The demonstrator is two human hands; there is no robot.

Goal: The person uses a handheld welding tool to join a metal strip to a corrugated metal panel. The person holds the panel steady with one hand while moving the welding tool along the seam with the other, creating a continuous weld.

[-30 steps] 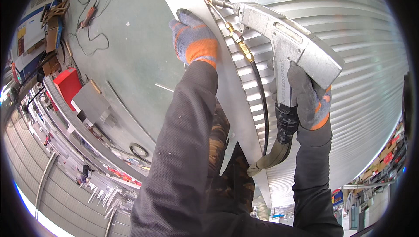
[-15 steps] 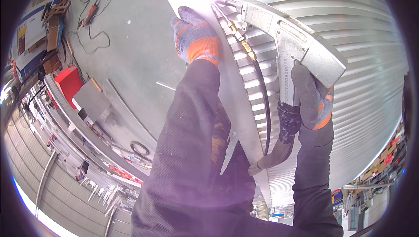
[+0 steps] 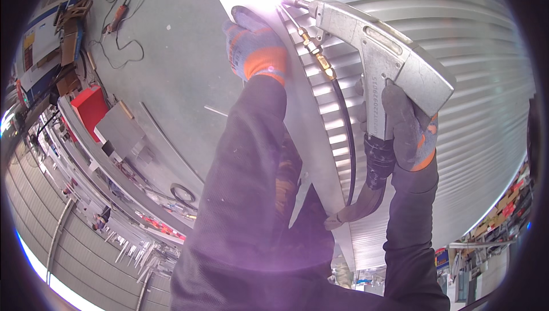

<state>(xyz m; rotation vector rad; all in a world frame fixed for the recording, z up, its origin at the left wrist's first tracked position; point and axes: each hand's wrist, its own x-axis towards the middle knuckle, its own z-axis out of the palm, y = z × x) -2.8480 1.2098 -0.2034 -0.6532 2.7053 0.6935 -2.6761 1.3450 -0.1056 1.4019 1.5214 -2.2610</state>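
Note:
My right hand [image 3: 407, 128], in a grey and orange glove, is wrapped round the grip of a silver handheld laser welding gun [image 3: 380, 53]. At the gun's nozzle a white glare burns out the view of the seam. A brass-fitted wire feed tube [image 3: 318, 59] runs beside the nozzle into a black hose. My left hand [image 3: 257, 45], gloved in blue-grey and orange, is closed over the edge of a flat metal strip [image 3: 309, 122] close to the glare; its fingertips are partly hidden. Along the strip lies a ribbed metal panel [image 3: 457, 156].
On the grey floor at left lie a corded orange power tool [image 3: 118, 18], a long thin bar [image 3: 171, 142] and a coiled black cable [image 3: 183, 195]. A red box [image 3: 90, 111] stands by metal sheets. Cardboard boxes [image 3: 70, 42] are at the far left.
Hardly anything differs. My left hand and forearm have shifted very slightly left; the gun stays in nearly the same place, with the glare still at its tip.

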